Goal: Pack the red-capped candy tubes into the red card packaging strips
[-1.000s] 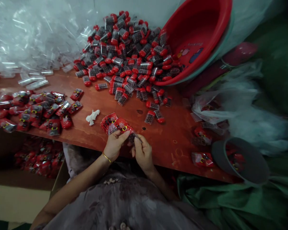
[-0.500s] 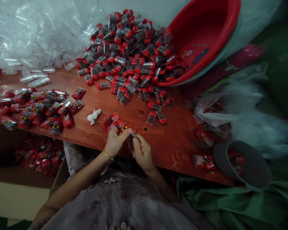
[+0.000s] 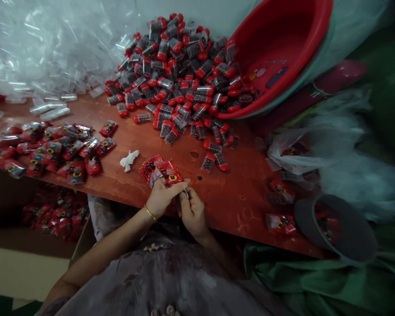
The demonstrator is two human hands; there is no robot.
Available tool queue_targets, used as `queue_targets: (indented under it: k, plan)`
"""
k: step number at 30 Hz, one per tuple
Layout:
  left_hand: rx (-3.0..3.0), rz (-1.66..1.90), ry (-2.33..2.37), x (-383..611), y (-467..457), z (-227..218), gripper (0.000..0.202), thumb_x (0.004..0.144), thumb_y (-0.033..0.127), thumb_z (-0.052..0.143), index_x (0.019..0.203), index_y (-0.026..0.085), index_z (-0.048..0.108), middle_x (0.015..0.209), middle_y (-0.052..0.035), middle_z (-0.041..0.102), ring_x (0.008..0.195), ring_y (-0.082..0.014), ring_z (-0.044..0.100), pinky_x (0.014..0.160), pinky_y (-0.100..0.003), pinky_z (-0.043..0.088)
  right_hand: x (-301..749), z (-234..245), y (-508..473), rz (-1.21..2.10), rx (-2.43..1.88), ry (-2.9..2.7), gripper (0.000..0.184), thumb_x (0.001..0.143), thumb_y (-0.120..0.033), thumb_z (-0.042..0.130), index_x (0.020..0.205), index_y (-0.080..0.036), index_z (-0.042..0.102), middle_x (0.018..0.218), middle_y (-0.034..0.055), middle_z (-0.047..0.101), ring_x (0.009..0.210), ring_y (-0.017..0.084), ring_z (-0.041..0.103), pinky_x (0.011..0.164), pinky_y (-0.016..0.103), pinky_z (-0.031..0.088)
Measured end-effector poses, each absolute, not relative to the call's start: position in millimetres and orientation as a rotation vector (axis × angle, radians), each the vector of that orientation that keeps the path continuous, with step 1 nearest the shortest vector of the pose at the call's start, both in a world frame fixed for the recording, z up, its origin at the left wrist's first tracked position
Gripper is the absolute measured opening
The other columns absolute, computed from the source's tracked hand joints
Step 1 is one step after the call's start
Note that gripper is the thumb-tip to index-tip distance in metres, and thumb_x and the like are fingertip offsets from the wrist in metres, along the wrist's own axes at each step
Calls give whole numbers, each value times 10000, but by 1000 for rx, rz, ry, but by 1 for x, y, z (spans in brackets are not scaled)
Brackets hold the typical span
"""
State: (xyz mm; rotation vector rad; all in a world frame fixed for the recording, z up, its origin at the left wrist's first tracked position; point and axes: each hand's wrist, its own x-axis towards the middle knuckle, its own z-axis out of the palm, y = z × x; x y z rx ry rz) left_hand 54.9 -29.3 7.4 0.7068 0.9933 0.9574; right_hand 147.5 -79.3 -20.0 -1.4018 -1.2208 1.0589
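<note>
My left hand (image 3: 160, 198), with a gold bracelet at its wrist, pinches a flat red printed packet (image 3: 171, 172) between thumb and fingers near the table's front edge. My right hand (image 3: 193, 213) is closed beside it, its fingertips meeting the left thumb around a small dark shiny thing (image 3: 186, 193), mostly hidden. Under and left of the held packet lies a fanned stack of similar red packets (image 3: 147, 167). Further back is a heap of clear containers with red caps and dark pellets (image 3: 166, 127). A crumpled white scrap (image 3: 129, 160) lies left of the stack.
Filled red packets (image 3: 52, 151) are piled at left; more fill an open box (image 3: 61, 221) below. Clear plastic tubes (image 3: 55, 113) are heaped behind. A red basin (image 3: 292, 39) leans at back right. A grey tub (image 3: 306, 219) stands at the right edge near plastic bags (image 3: 342, 162).
The red packet in my left hand has come up and now faces the camera more fully. My right hand has shifted slightly down, and less of the dark thing shows.
</note>
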Motion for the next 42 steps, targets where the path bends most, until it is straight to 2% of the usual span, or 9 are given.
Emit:
queue_targets:
  k: [5,10,18,24,30,35,38,40,42]
  plan:
    - [800,853,1020,55,-34,3,397,589,514,742,563,153,578,350,59,430,280,-76,413,300,-193,312,148,-24,-78,1214,-1279,-1035,275,909,-445,390,876,-202,515,577,-61,470,381,59,378,357,185,331]
    - [766,946,904,51,-31,1,379,626,511,722,699,160,598,425,62,481,330,-73,441,352,-200,388,153,-25,-78,1153,-1245,-1107,234,921,-401,383,919,-206,514,629,-50,506,422,65,433,401,191,381]
    - [844,913,908,49,-37,3,379,612,506,734,652,145,627,469,36,539,387,-74,469,397,-203,388,150,-26,-78,1015,-1373,-1115,240,921,-399,391,876,-203,523,540,-69,479,411,74,434,393,186,358]
    - [801,1041,941,47,-27,3,342,605,451,763,674,134,651,553,18,582,501,-79,508,491,-205,417,162,-29,-73,1148,-1241,-1201,213,903,-385,446,997,-211,525,674,-29,608,531,95,561,541,222,481]
    - [760,951,825,48,-31,-3,343,650,455,734,635,130,625,555,19,575,452,-71,500,489,-221,418,166,-22,-64,1039,-1341,-1139,161,828,-362,549,824,-201,550,539,-49,606,418,95,546,448,206,447]
    - [660,945,822,46,-33,-8,347,637,457,749,623,133,624,520,26,576,473,-62,509,515,-195,416,154,-23,-49,1002,-1361,-1156,260,794,-397,573,637,-211,482,469,-61,543,402,94,512,425,200,431]
    - [527,955,908,30,-21,-5,368,559,449,801,684,139,648,616,-8,653,576,-102,601,597,-215,472,157,-25,-40,784,-1442,-1356,246,831,-408,528,695,-204,545,566,-19,599,515,123,566,524,236,482]
    - [452,1023,972,3,-4,2,377,574,450,794,748,143,660,760,-58,705,742,-166,665,714,-268,509,171,-27,-32,493,-1549,-1511,251,864,-402,481,846,-185,607,760,55,677,714,176,625,691,307,514]
    - [388,1200,1025,-40,19,12,304,657,430,742,765,163,648,821,-63,714,832,-181,672,782,-287,515,191,-31,-24,183,-1673,-1642,336,888,-391,432,1036,-145,607,1026,143,672,983,245,593,883,406,465]
